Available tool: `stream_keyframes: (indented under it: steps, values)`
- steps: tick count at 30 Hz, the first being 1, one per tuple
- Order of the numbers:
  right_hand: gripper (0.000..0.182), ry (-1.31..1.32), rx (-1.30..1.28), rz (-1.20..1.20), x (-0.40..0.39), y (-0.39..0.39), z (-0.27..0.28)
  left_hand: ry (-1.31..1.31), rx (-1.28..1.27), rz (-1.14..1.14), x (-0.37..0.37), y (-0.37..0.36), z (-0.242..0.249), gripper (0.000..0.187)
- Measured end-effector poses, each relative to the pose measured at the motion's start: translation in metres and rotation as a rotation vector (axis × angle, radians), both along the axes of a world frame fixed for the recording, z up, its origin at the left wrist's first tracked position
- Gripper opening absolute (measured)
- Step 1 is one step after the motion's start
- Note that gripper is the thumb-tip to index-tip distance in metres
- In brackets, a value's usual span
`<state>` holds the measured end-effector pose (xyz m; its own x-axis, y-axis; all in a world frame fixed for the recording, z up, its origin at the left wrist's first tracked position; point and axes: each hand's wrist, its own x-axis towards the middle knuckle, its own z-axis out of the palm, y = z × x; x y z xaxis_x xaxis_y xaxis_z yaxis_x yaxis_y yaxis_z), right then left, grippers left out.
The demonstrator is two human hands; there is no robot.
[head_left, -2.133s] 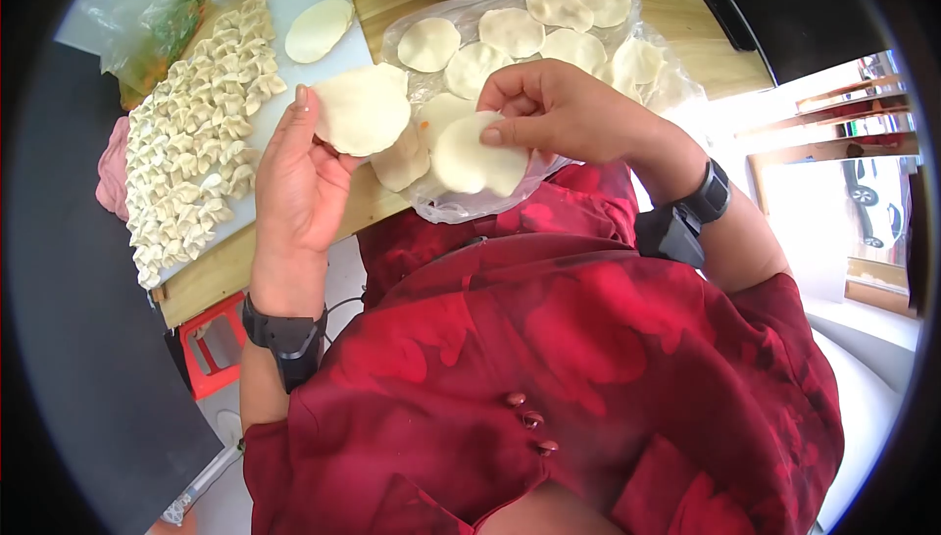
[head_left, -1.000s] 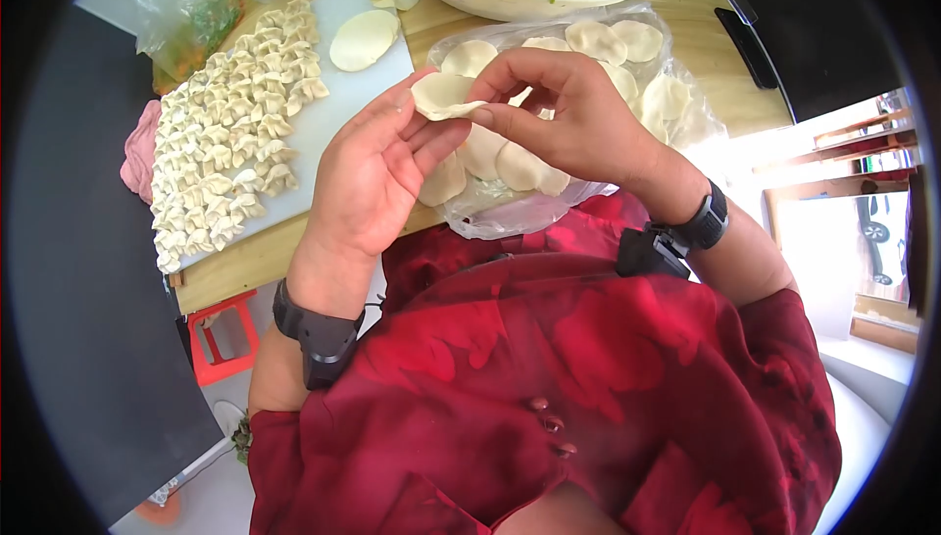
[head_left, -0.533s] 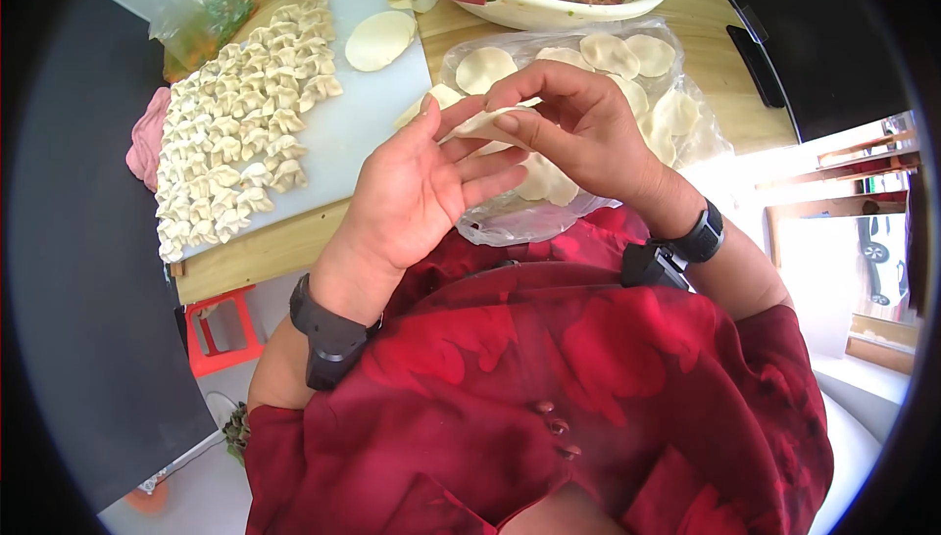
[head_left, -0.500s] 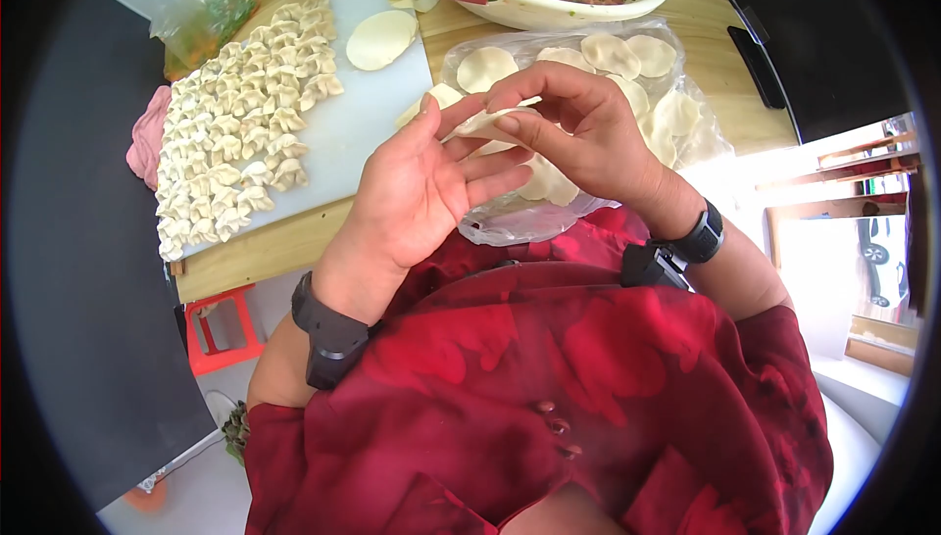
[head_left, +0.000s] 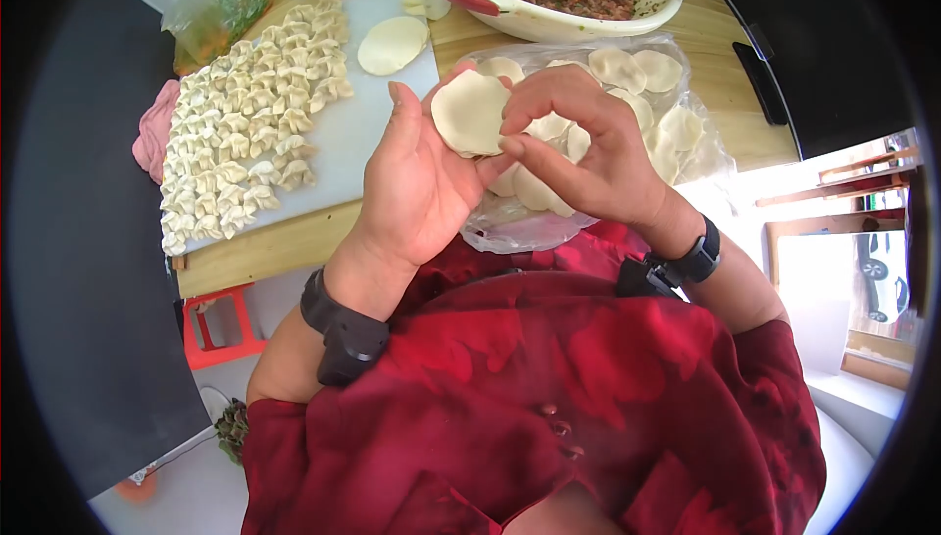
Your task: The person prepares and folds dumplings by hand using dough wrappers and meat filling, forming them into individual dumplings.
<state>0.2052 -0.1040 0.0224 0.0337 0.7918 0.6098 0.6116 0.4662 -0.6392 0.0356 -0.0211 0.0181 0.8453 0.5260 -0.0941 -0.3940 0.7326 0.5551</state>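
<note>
A round dough wrapper (head_left: 469, 114) lies flat across the fingers of my left hand (head_left: 412, 177), which is palm up with the thumb apart. My right hand (head_left: 598, 148) pinches the wrapper's right edge between thumb and forefinger. Behind and below the hands, more round wrappers (head_left: 678, 131) are spread on a clear plastic bag (head_left: 549, 231). To the left, several rows of folded dumplings (head_left: 235, 123) sit on a white board (head_left: 343, 158). Two loose wrappers (head_left: 392, 45) lie near that board's top right.
A white bowl (head_left: 549, 27) of minced filling with a utensil stands at the top. Plastic bags with greens (head_left: 245, 6) are at the upper left, a pink cloth (head_left: 155, 131) beside the dumplings. A dark phone-like object (head_left: 760, 79) lies at the right.
The wrapper has turned from a slanted, edge-on position to face up on my left fingers. My right hand has moved slightly down and right, still pinching the edge.
</note>
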Motion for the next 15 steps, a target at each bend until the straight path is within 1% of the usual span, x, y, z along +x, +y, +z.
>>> stream_keyframes:
  steps: [1, 2, 4, 5, 7, 11, 13, 15]
  values:
    - [0.015, -0.015, 0.016, -0.056, -0.001, 0.001, 0.0, 0.017, 0.056, 0.036, 0.002, -0.002, 0.003, 0.069]
    - [0.015, -0.015, 0.018, -0.062, -0.004, 0.002, 0.004, 0.017, 0.058, 0.029, 0.003, -0.003, 0.003, 0.069]
    - [0.017, 0.21, -0.356, -0.071, -0.013, 0.003, 0.015, 0.026, 0.191, 0.032, 0.005, -0.006, 0.003, 0.072]
    - [0.017, 0.214, -0.356, -0.078, -0.014, 0.005, 0.017, 0.028, 0.191, 0.024, 0.006, -0.007, 0.003, 0.072]
    - [0.019, 0.368, -0.491, 0.002, -0.014, 0.01, 0.019, 0.069, 0.285, 0.026, 0.008, -0.008, 0.003, 0.079]
    - [0.02, 0.33, -0.542, -0.012, -0.015, 0.014, 0.019, 0.063, 0.309, 0.066, 0.01, -0.009, -0.001, 0.083]
    - [0.019, 0.289, -0.392, 0.004, -0.015, 0.018, 0.009, 0.092, 0.354, 0.074, 0.009, -0.01, 0.002, 0.084]
    - [0.019, 0.313, -0.445, 0.005, -0.016, 0.016, 0.011, 0.095, 0.362, 0.075, 0.009, -0.007, -0.002, 0.084]
